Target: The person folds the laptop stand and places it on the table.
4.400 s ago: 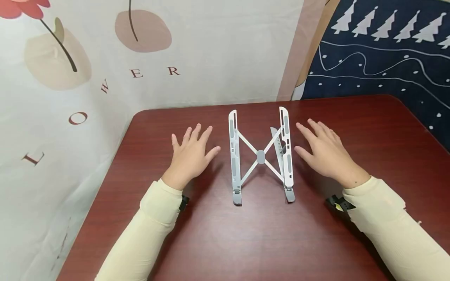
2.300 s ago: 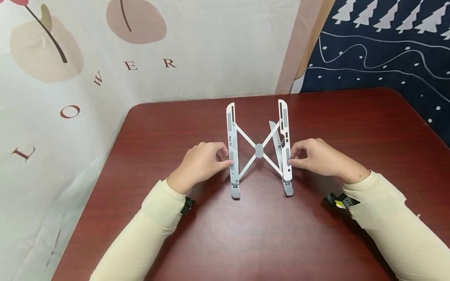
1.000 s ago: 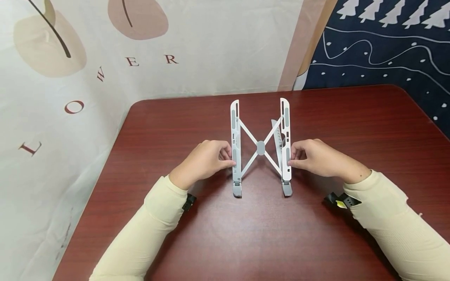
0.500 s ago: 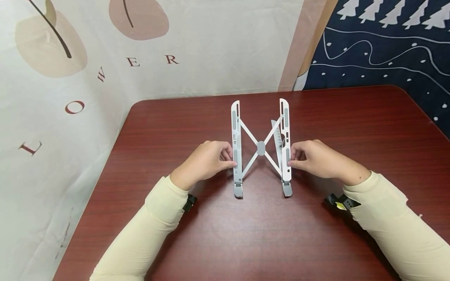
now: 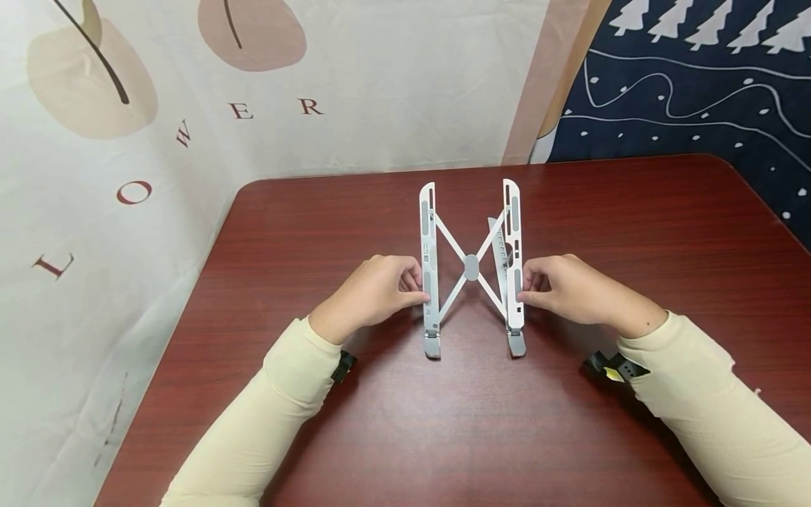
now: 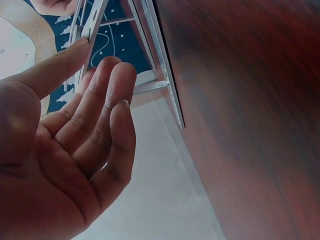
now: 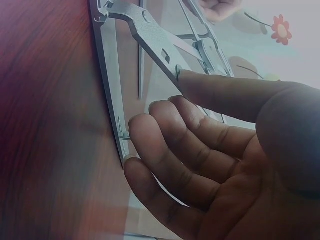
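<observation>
A folding laptop stand [image 5: 472,267] of silver-white metal stands on the table, its two upper rails joined by crossed bars at a grey oval hub. My left hand [image 5: 374,292] pinches the left rail [image 5: 429,246] near its lower half, thumb on the front edge and fingers curled behind. On the opposite side my right hand [image 5: 570,292] holds the right rail [image 5: 515,282] the same way. In the right wrist view the thumb presses the rail's edge, and a slotted base leg [image 7: 112,85] lies along the table. Small grey feet flip out at the front ends.
The dark red wooden table [image 5: 469,429] has rounded far corners. Behind it hang a pale flower-print cloth [image 5: 393,84] and a navy cloth [image 5: 684,105] with white trees. Black straps sit at both wrists, below cream sleeves [image 5: 253,415].
Both hands came in from open beside the stand and took hold of its rails. Since then the rails have drawn closer together, the left one shifting right and the right one slightly left.
</observation>
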`<state>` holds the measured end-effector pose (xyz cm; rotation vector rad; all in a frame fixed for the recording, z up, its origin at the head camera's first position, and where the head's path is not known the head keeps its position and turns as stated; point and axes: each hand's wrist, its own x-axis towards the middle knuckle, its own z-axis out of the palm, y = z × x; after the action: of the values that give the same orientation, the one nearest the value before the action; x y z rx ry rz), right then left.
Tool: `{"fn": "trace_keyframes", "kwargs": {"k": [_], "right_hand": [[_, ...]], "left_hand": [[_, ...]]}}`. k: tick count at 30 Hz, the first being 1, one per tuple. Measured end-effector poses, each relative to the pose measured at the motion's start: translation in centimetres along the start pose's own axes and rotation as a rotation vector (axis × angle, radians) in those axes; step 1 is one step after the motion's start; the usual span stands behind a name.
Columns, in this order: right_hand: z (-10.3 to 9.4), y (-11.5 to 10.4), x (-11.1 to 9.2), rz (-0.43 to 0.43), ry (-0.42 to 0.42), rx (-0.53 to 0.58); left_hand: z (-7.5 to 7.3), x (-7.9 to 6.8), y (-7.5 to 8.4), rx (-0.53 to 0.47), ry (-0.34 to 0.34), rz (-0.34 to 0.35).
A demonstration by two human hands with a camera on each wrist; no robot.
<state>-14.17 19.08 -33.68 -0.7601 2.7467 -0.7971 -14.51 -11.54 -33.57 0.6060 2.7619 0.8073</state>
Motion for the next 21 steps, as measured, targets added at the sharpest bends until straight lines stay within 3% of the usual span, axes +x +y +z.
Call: {"fn": "trace_keyframes", "kwargs": {"k": [21], "right_hand": [[0.14, -0.41, -0.17, -0.016, 0.012, -0.015]], "left_hand": [[0.13, -0.15, 0.51, 0.013, -0.013, -0.008]]}}
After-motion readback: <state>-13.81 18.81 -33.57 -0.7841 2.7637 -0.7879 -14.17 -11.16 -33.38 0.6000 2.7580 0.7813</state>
